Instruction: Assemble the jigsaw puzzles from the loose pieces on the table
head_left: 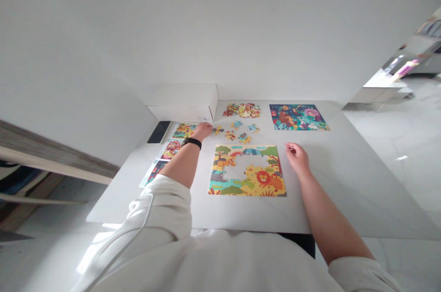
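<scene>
A jigsaw puzzle (223, 188) of a lion savanna lies on the table before me, with a gap in its middle. My left hand (205, 130), wearing a black wristband, is closed beside a small puzzle piece (218, 130); whatever its fingers hold is hidden. Several loose pieces (245, 137) are scattered just above the puzzle. To the right of the puzzle, my right hand (296, 158) rests near the table with its fingers loosely bent and apart, and nothing shows in it.
Behind the loose pieces lies a heap of pieces (242, 110). A finished dark-blue puzzle (298, 117) is at the back right. At left are picture cards (171, 149), a phone (159, 132) and a white box (182, 101) against the wall.
</scene>
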Action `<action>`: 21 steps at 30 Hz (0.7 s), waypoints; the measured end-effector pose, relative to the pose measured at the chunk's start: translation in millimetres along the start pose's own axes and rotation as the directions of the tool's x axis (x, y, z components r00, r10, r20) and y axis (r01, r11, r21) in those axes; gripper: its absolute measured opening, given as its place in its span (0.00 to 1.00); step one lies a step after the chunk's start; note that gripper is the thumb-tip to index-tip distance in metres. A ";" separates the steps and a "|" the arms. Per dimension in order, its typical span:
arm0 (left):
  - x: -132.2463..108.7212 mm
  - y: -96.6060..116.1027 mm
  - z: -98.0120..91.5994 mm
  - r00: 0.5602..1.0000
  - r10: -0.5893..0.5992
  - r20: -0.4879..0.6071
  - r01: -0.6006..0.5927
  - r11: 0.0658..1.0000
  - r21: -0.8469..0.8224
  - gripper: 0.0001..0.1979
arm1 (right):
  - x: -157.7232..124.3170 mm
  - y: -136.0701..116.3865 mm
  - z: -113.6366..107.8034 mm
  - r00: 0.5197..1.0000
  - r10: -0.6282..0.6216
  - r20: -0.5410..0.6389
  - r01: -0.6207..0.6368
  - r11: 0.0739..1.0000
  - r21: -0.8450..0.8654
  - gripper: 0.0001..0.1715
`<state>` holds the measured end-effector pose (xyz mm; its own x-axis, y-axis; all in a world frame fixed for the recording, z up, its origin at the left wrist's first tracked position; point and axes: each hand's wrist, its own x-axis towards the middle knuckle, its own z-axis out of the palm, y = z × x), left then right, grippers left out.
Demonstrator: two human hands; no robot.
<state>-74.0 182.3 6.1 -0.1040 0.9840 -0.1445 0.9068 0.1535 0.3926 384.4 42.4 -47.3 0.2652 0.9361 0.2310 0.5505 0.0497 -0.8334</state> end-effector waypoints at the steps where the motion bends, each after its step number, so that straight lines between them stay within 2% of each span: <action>1: 1.7 -0.6 -0.6 1.000 0.001 0.003 -0.001 1.000 -0.006 0.14 | -0.1 -0.3 0.0 1.000 0.000 0.004 0.000 1.000 -0.001 0.27; 9: 9.8 0.1 2.4 0.999 0.034 0.021 -0.031 0.995 -0.099 0.15 | -2.8 -1.3 -0.6 1.000 -0.011 0.008 0.011 1.000 -0.007 0.29; 14: 8.2 -1.4 1.9 0.999 0.032 -0.027 -0.036 0.987 -0.156 0.14 | -3.8 -3.3 -2.1 1.000 -0.016 0.003 0.016 1.000 0.001 0.28; 18: -8.0 -10.0 -5.5 0.998 -0.014 -0.061 0.000 0.974 -0.226 0.11 | -2.8 -3.0 -2.2 1.000 -0.007 0.015 0.007 1.000 -0.007 0.27; 21: -32.1 -19.2 -11.9 0.997 -0.042 -0.063 0.018 0.936 -0.350 0.11 | -2.1 -0.9 -1.7 1.000 -0.009 0.020 0.009 1.000 -0.012 0.26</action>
<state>-93.0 148.9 14.0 -0.1677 0.9804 -0.1037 0.7043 0.1928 0.6832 384.6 39.8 -46.2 0.2447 0.9423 0.2284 0.5621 0.0541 -0.8253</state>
